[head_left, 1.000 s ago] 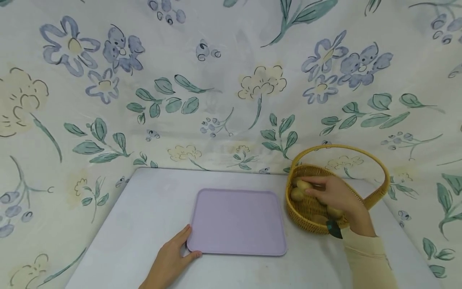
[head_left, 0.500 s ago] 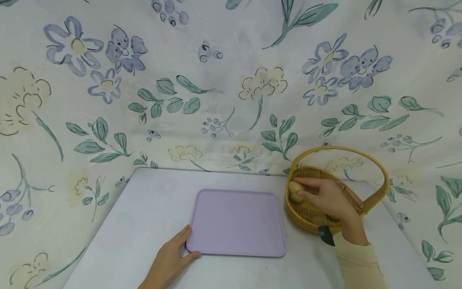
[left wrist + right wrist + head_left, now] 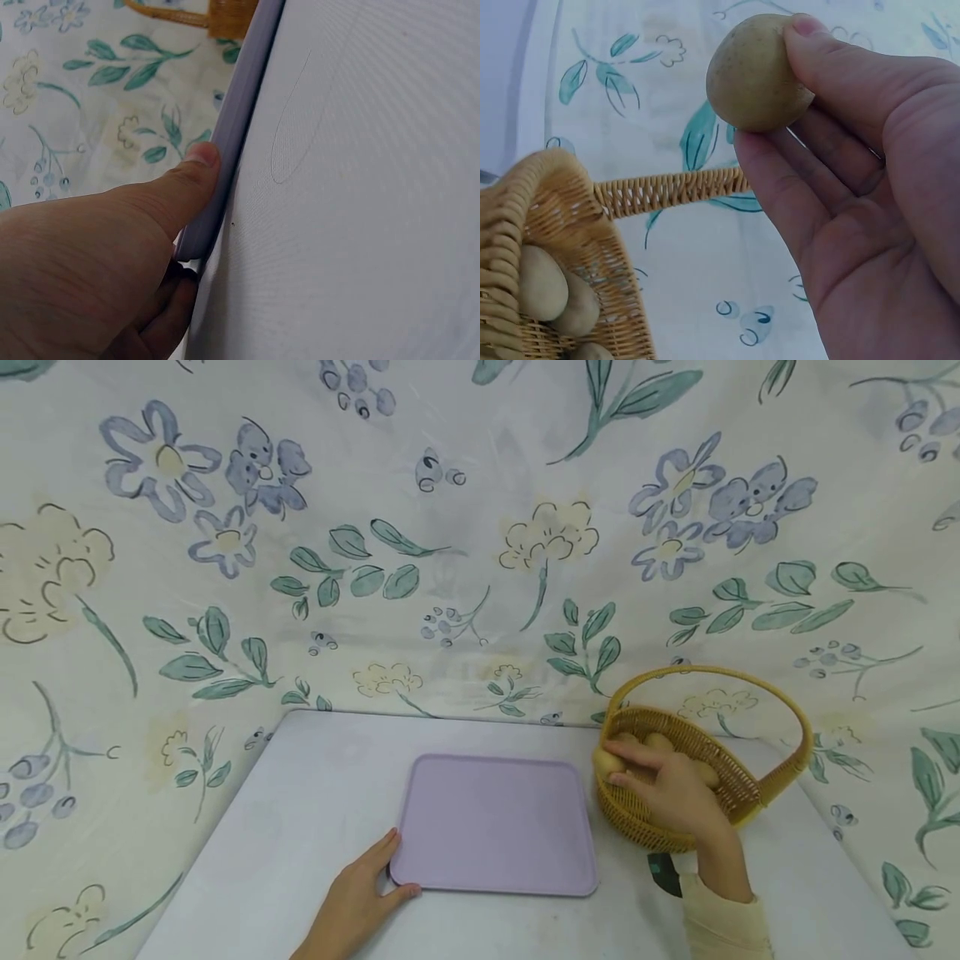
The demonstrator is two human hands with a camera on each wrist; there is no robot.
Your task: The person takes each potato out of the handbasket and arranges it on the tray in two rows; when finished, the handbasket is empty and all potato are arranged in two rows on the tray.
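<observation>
My left hand (image 3: 352, 897) holds the near left corner of a flat lilac tray (image 3: 495, 827), thumb along the front edge and fingers at the left side. In the left wrist view the thumb (image 3: 191, 176) presses against the tray's rim (image 3: 240, 112); part of the other fingers is hidden. Over the left rim of a wicker basket (image 3: 645, 839), my right hand (image 3: 675, 793) pinches a potato (image 3: 610, 766). The right wrist view shows this round, yellowish potato (image 3: 757, 75) between thumb and fingertips. Several more potatoes (image 3: 544, 285) lie inside the basket.
The basket's tall arched handle (image 3: 712, 670) rises at its back and right. A white table (image 3: 315, 793) carries tray and basket. Flower-printed cloth (image 3: 450, 568) hangs behind and beside the table.
My right hand has moved a potato from inside the basket toward the viewer and left, to the basket's left rim. My left hand stays at the tray's corner.
</observation>
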